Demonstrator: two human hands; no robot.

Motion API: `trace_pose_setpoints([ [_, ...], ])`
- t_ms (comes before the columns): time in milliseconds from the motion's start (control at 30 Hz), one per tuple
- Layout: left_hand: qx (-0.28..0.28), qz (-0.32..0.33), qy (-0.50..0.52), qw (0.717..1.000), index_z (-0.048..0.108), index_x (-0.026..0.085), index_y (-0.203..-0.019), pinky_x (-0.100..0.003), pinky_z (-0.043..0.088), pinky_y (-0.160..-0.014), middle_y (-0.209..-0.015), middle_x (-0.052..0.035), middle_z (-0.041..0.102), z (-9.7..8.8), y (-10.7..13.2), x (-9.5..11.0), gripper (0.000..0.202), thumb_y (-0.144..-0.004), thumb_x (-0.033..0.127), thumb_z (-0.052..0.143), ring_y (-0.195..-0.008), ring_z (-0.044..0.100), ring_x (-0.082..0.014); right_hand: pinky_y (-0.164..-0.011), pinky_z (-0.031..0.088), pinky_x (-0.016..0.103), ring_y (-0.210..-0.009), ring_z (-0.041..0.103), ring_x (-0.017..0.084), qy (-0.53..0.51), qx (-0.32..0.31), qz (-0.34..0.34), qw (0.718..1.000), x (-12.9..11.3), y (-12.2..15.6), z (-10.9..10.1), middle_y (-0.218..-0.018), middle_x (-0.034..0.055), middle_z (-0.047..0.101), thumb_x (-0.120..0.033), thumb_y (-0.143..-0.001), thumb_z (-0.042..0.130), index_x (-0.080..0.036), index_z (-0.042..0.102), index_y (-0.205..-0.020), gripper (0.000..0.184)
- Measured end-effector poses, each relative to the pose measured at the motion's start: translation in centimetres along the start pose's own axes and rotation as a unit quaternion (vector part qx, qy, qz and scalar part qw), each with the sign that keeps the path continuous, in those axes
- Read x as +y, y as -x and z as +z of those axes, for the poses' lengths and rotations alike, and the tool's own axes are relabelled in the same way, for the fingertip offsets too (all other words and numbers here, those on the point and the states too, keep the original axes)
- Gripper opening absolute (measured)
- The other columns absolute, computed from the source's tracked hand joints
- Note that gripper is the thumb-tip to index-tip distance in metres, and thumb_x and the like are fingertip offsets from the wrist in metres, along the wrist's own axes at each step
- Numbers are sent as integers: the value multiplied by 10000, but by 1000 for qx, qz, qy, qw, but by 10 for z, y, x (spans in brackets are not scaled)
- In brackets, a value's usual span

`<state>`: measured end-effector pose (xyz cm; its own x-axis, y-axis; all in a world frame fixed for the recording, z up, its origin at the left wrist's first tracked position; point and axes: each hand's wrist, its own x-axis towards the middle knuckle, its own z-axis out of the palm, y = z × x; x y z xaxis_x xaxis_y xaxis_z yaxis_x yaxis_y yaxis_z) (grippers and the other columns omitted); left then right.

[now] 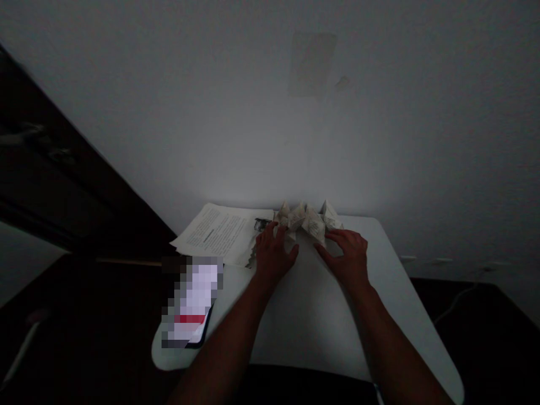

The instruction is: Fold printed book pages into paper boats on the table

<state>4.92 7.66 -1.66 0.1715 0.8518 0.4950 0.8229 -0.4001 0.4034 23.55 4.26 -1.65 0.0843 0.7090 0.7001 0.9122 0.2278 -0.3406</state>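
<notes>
Some folded paper shapes sit in a bunch at the back of the bench, near the wall. They look already folded, with pointy tops. The left hand is by their left end, thumb and fingers spread apart. The right hand is by their right end; I can't tell if it pinches any paper. To the left, printed sheets lie flat, not folded. A phone is nearer.

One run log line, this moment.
left hand: at folded paper pieces, grip unclear | right hand: at their right end, grip unclear | printed sheets: left of pieces | phone: lit, left side of table
</notes>
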Motion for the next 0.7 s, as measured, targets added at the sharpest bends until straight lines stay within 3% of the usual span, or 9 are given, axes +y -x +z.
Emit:
trace_pose_setpoints([
  [167, 11, -23, -12, 1000, 541, 194, -1041, -432, 382, -931, -1213, -120, 476, 6, -4, -4, 333, -744, 329, 608, -1141, 458, -276, -910, 266, 433, -933, 543, 230, 53, -18, -19, 998, -3, 1, 6, -843, 21, 673, -312, -779, 586, -243, 644, -796, 92],
  [367, 42, -37, 44, 997, 580, 182, -890, -369, 435, -887, -1114, -89, 530, -2, -6, -19, 133, -759, 197, 561, -1063, 516, -223, -887, 262, 443, -880, 546, 232, 68, -11, 12, 998, 3, 3, 8, -765, 22, 676, -266, -769, 565, -227, 637, -726, 93],
  [567, 56, -24, 68, 996, 575, 179, -843, -354, 440, -905, -1080, -80, 547, -3, -5, -21, 85, -761, 165, 556, -1043, 526, -204, -907, 270, 427, -918, 545, 229, 62, -8, -6, 998, -1, 1, 8, -861, 40, 674, -306, -790, 550, -228, 636, -867, 140],
  [700, 48, -18, 77, 996, 571, 180, -890, -355, 444, -905, -1093, -73, 542, 0, -4, -19, 163, -735, 211, 613, -1055, 521, -206, -910, 258, 422, -943, 524, 238, 52, -52, -40, 997, -21, -14, 9, -957, 65, 651, -329, -801, 538, -221, 614, -1007, 244],
])
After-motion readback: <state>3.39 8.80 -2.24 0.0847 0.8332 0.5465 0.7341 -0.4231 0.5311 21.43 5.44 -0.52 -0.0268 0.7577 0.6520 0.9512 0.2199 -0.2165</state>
